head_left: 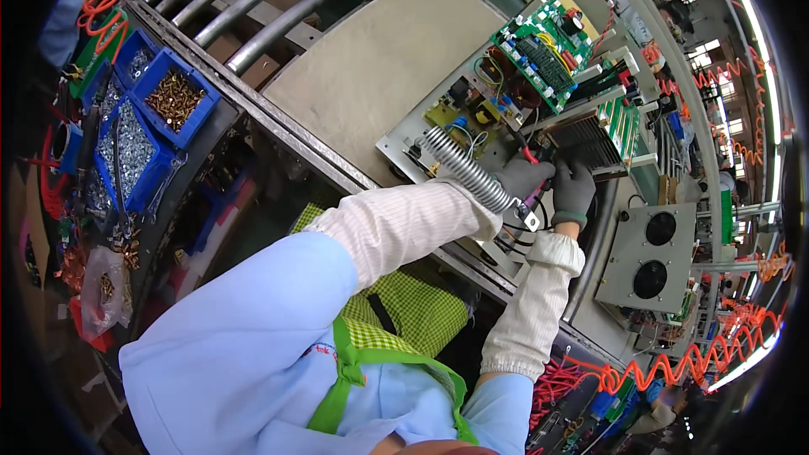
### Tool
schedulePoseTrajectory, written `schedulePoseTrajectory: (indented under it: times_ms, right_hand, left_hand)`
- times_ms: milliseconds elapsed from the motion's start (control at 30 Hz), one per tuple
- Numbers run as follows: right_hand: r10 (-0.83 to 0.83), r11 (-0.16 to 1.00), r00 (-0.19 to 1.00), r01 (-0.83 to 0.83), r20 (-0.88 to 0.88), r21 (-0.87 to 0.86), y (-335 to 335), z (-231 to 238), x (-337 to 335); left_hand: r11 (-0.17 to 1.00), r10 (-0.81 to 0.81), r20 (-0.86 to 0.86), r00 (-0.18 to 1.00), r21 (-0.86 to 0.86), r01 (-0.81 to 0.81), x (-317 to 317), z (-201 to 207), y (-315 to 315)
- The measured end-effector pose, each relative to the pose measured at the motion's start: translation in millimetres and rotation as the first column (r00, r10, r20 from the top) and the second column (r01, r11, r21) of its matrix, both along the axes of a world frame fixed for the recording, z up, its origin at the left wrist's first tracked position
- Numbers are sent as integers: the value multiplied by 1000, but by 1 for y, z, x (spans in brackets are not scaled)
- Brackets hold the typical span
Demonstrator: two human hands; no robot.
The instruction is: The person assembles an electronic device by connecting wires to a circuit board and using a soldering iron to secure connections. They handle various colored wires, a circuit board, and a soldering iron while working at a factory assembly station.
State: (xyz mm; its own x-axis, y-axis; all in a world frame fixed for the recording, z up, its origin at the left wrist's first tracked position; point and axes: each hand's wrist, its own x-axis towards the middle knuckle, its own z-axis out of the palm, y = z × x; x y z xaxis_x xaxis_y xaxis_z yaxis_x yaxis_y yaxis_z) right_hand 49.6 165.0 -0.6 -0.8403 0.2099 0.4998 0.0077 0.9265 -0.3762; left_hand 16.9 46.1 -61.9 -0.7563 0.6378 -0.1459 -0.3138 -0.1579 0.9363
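Grey gloves cover both my hands, which meet at the edge of an open metal chassis (404, 145) holding circuit boards. My left hand (524, 179) has its fingers curled together near a red cable (529, 154); what they pinch is hidden. Close beside it, my right hand (575, 194) reaches in with bent fingers below a dark finned heatsink (586, 141), and its fingertips are hidden among parts. Black wires (539, 221) hang under the hands. A metal coil spring (468, 170) crosses in front of my left wrist. A green circuit board (539, 50) stands above the chassis.
Blue bins of brass screws (174, 101) and silver fasteners (126, 152) stand at the left. Metal rollers (308, 10) and a beige board (379, 50) lie beyond. To the right is a grey unit with two black fans (649, 253). Orange coiled hoses (674, 366) hang around.
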Motion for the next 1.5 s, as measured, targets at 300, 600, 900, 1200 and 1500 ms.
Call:
schedulePoseTrajectory:
  times_ms: [300,600,900,1200,1500]
  right_hand:
    - [-152,988,988,151,40,31,-19,8,0]
    - [-160,980,986,154,37,122,-6,2,0]
    - [-21,993,990,37,143,-111,8,7,-1]
    - [-86,991,988,72,131,110,-4,6,-8]
    - [-119,980,985,96,127,176,-4,3,-6]
  left_hand:
    - [971,-53,-405,913,-233,-46,-1,-9,4]
    - [983,-101,-166,981,-169,72,1,11,-8]
    - [989,-73,-299,951,-146,30,0,-2,1]
    - [994,67,-379,923,-59,-97,3,-5,0]
    - [993,93,-311,946,-46,-113,2,-7,3]
